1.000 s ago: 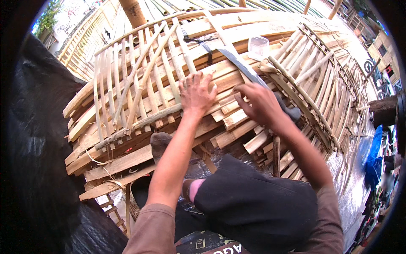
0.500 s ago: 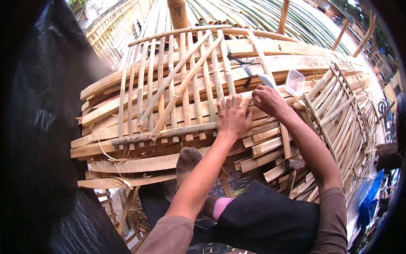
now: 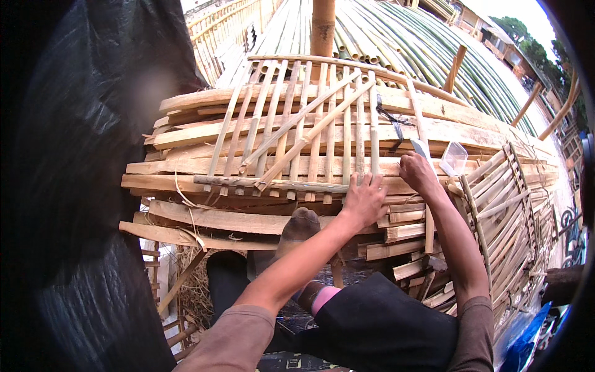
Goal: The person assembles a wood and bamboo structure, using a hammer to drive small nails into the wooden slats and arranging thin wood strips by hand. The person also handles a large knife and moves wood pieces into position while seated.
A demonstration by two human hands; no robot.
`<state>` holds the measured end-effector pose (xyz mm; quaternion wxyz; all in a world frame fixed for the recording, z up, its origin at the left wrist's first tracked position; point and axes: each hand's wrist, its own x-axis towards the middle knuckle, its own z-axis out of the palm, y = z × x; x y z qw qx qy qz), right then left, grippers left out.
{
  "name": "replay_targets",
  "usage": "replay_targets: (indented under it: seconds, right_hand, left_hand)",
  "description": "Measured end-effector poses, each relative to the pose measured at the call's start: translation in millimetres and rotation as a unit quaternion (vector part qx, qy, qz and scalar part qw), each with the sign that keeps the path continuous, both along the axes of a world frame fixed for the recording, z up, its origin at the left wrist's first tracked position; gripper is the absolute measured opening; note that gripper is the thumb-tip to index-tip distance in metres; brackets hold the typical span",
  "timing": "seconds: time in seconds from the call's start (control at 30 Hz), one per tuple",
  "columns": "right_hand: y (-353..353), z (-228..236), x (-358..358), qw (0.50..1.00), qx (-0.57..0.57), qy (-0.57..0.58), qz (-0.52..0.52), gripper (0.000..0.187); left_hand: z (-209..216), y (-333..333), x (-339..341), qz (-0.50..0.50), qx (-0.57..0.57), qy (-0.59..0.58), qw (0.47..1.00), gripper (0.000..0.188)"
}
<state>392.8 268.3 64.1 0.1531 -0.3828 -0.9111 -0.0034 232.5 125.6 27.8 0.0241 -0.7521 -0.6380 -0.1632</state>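
Note:
A latticed bamboo panel (image 3: 305, 133) lies on stacked split timber, with upright slats, two diagonal strips and a rail (image 3: 273, 183) along its near edge. My left hand (image 3: 364, 201) rests palm down at the right end of that rail, fingers stretched out by the foot of the last slat. To its right, my right hand (image 3: 418, 172) is closed, and a flat grey knife blade (image 3: 420, 147) points up out of it. The knife's handle is hidden in my fist. Beside the blade, a long bamboo strip (image 3: 416, 111) runs over the boards.
A clear plastic tub (image 3: 453, 159) sits right of my right hand. Black ties (image 3: 392, 121) lie on the boards (image 3: 471, 131). More slatted panels (image 3: 505, 211) lean at the right. A bamboo post (image 3: 322, 37) stands behind, before long green poles (image 3: 396, 37). Black sheeting (image 3: 93, 186) hangs at left.
The view has shifted, so the panel and boards appear farther right and mostly lower. My left hand has drawn slightly nearer to me; my right hand stays closed by the blade.

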Motion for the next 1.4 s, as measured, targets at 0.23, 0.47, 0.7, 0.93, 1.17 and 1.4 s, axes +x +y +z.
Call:
replay_targets:
  seconds: [0.23, 0.47, 0.7, 0.93, 1.17, 1.4]
  right_hand:
    - [-27, 10, -10, 0.995, -0.042, -0.006, -0.087, 0.011]
    - [-30, 4, -10, 0.994, -0.047, 0.043, -0.089, 0.014]
    - [-30, 10, -19, 0.923, -0.274, 0.250, -0.103, 0.027]
    - [-52, 8, -44, 0.890, -0.375, 0.259, -0.025, 0.022]
    - [-61, 6, -38, 0.870, -0.426, 0.246, -0.033, 0.022]
    - [-71, 8, -43, 0.861, -0.444, 0.248, -0.009, 0.023]
  left_hand:
    - [-13, 9, -13, -0.091, 0.074, 0.044, 0.992, 0.045]
    - [5, 9, -26, -0.149, 0.103, 0.092, 0.979, 0.042]
    - [70, -45, -71, -0.215, 0.115, 0.059, 0.968, 0.053]
    - [75, -127, -129, -0.116, 0.246, 0.014, 0.962, 0.061]
    - [22, -161, -118, 0.078, 0.342, -0.081, 0.933, 0.078]
    - [6, -157, -61, 0.222, 0.434, -0.587, 0.647, 0.095]
